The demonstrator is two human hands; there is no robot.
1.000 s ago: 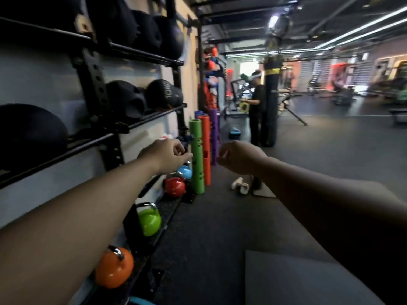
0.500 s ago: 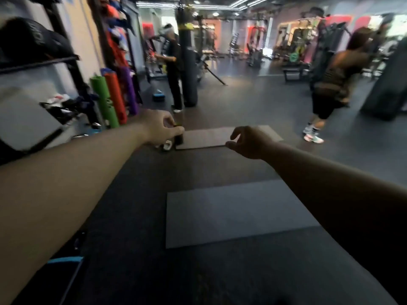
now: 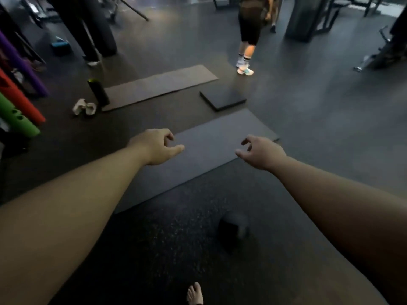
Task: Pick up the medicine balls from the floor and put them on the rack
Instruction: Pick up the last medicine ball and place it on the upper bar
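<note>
A dark, blurred medicine ball (image 3: 233, 232) lies on the speckled black floor, low in the view and just ahead of my bare foot (image 3: 195, 293). Both my arms stretch forward above it. My left hand (image 3: 156, 146) hangs over the near grey mat with fingers loosely curled and holds nothing. My right hand (image 3: 262, 151) hovers at the same height, fingers apart and empty. The ball sits below and between the two hands, nearer the right forearm. The rack is out of view.
A grey mat (image 3: 220, 137) lies ahead, a longer mat (image 3: 158, 84) and a small black pad (image 3: 222, 97) beyond it. Green, red and purple foam rollers (image 3: 15, 115) lean at the left. A dark bottle (image 3: 98, 93) and white cloth (image 3: 84, 106) are nearby. A person in shorts (image 3: 248, 29) walks at the back.
My view has swung away from the rack and tilted down to the floor. Both hands have loosened from near-fists. The ball and my foot have come into sight.
</note>
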